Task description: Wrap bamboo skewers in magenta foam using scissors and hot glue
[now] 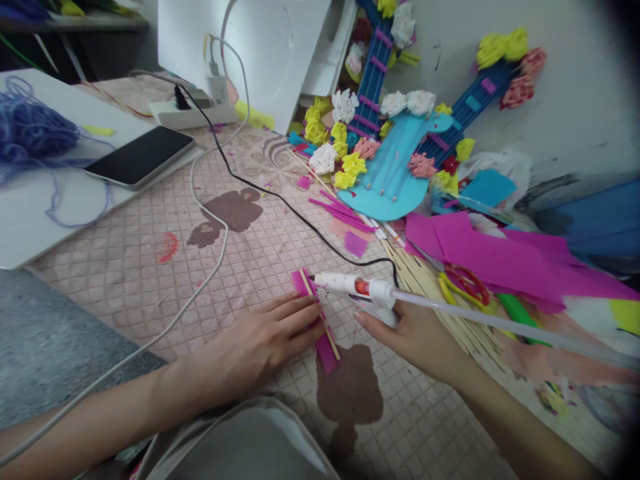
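A magenta paper strip (327,357) lies on the quilted tablecloth with a thin wooden stick (330,339) along it. My left hand (273,331) rests with its fingers stretched flat across both, pressing on them; part of each is hidden underneath. From the right, my right hand (420,333) is wrapped around a white hot glue gun (345,283). The gun's dark nozzle is at the upper end of the stick; I cannot tell whether it touches. A long clear glue stick (465,313) protrudes from the gun's back, and its black cord runs across the cloth.
Wooden sticks (425,280), magenta paper (495,260) and red-and-yellow scissors (465,287) lie to the right. Behind stand blue paper guitars (395,167) with paper flowers. A power strip (193,115), a phone (140,157) and purple yarn (35,127) are at the left; a white cable (220,247) crosses the cloth.
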Demonstrator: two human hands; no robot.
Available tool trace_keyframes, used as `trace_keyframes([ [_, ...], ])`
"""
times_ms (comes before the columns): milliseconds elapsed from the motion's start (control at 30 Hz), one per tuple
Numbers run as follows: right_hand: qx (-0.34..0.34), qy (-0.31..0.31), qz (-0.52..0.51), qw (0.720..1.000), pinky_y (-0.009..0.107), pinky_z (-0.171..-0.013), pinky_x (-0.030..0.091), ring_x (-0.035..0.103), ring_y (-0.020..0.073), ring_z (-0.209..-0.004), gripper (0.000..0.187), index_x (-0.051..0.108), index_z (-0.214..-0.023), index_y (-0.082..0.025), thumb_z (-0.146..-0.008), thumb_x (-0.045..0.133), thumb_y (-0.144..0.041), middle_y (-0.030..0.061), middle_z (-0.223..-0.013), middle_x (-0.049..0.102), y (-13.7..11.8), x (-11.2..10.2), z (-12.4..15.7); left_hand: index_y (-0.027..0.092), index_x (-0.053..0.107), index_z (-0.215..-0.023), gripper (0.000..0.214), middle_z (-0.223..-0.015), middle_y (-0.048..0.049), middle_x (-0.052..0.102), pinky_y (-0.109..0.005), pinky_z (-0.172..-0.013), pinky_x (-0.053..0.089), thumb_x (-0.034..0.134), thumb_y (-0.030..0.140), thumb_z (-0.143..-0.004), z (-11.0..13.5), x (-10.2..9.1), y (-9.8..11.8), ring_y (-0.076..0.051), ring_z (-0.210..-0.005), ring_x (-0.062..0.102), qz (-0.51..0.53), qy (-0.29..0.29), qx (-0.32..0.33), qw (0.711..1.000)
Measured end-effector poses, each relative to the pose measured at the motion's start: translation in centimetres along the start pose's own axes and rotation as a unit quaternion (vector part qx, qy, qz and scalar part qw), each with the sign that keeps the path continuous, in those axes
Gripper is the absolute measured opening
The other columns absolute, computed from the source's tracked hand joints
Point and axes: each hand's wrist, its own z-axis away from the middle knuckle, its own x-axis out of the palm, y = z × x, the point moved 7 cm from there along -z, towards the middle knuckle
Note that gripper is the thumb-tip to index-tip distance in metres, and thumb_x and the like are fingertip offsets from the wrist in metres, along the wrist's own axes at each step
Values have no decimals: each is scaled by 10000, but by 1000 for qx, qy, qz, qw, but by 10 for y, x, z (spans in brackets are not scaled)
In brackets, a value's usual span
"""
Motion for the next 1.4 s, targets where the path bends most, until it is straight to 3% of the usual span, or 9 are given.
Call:
trace_keyframes([
  [300,-8,10,4,1000,319,-708,528,669,221,-806,260,650,-1080,-233,-859,569,-344,31,-917,727,-4,-3,-2,105,448,-1346,426,-1318,-162,522,-458,-1065,395,355,108,-930,-1,0,0,-286,-1280,435,-4,0,-4,1000],
  [800,-5,-26,-4,1000,416,-855,510,643,281,-1022,363,593,-1211,-221,-880,535,-356,66,-1092,705,0,3,-11,145,440,-1348,424,-1305,-154,518,-433,-1041,414,366,131,-931,-2,-2,-1,-261,-1235,476,7,-3,-29,1000],
  [1167,-21,-32,4,999,445,-933,467,617,282,-1079,355,584,-1224,-234,-888,523,-331,66,-1116,691,-4,2,-18,116,428,-1356,439,-1246,-140,575,-462,-1077,366,381,129,-920,-2,-3,1,-272,-1251,457,12,28,-1,1000],
  [1400,-47,-37,-10,998,429,-972,445,590,270,-1138,358,580,-1241,-265,-889,532,-307,49,-1205,657,-6,-3,-12,98,445,-1346,422,-1276,-136,563,-445,-1103,331,343,142,-939,-1,-2,2,-273,-1241,464,-14,14,4,1000],
])
